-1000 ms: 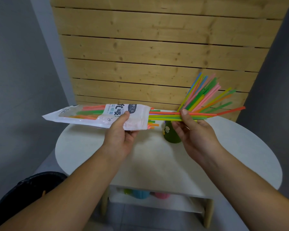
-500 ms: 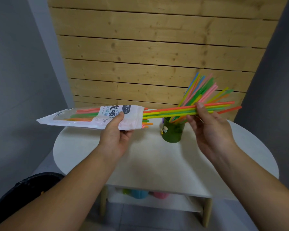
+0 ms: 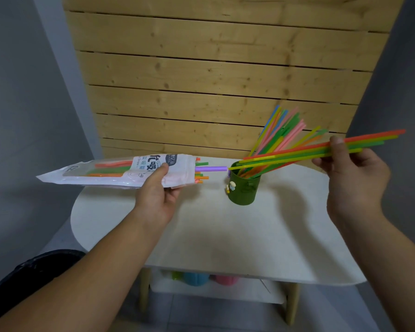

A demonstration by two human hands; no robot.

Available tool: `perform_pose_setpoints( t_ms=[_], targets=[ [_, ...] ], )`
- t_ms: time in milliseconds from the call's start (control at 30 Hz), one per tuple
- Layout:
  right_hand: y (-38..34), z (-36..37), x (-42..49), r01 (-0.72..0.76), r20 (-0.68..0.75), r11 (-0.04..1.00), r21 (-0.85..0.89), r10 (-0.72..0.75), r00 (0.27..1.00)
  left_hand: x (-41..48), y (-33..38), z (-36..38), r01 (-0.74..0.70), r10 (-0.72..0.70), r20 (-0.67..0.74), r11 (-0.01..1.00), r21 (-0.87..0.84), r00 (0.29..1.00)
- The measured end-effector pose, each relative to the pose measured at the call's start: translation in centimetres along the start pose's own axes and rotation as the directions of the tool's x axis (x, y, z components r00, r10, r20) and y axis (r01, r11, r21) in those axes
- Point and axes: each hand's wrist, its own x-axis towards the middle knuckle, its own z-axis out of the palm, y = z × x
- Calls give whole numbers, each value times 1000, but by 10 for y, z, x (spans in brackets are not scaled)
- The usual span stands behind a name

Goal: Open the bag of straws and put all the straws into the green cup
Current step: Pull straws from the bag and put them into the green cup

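Note:
My left hand [image 3: 157, 195] grips the white straw bag [image 3: 120, 172] near its open end and holds it level above the table's left side. Several straw ends, one purple [image 3: 211, 168], poke out of the mouth. My right hand [image 3: 350, 173] pinches a small bundle of orange, yellow and green straws [image 3: 297, 153], fully clear of the bag, its left tips above the green cup [image 3: 243, 189]. The cup stands on the table and holds several coloured straws [image 3: 280, 133] fanned up to the right.
The white oval table [image 3: 225, 236] stands against a wooden slat wall [image 3: 213, 80]. A lower shelf holds blue, green and pink cups [image 3: 201, 279]. A dark bin [image 3: 34, 274] sits at the lower left by the table.
My right hand has pulled the bundle of straws to the right, fully out of the bag, and now holds it over the cup. The bag has stayed in my left hand.

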Motion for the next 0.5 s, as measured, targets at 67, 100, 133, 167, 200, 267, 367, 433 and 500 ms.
perform_pose_setpoints(
  t_ms=[67,100,133,167,200,267,367,433,500],
  targets=[
    [-1,2,0,52,-2,997,-58,-52,999,0,0,0,1,-1,-1,1000,-2,1000],
    [-1,3,-1,76,10,993,-88,-76,997,0,0,0,0,0,2,1000,-1,1000],
    [0,5,-2,95,28,989,-115,-93,995,0,0,0,-1,1,6,1000,0,1000],
    [2,6,-3,111,50,983,-143,-105,993,-1,0,1,-1,1,9,1000,1,1000],
    [5,8,-5,128,76,977,-173,-117,990,-1,0,1,0,0,12,1000,0,1000],
    [11,12,-8,167,138,958,-235,-137,981,-1,-1,2,2,-2,13,1000,3,1000],
    [19,20,-11,181,200,934,-308,-123,972,-3,-2,3,0,0,11,1000,5,1000],
    [25,27,-9,159,215,918,-364,-83,973,-4,-3,3,1,-1,9,1000,3,1000],
    [33,34,-5,130,222,906,-403,-41,974,-4,-4,3,7,-7,6,1000,0,1000]
  ],
)
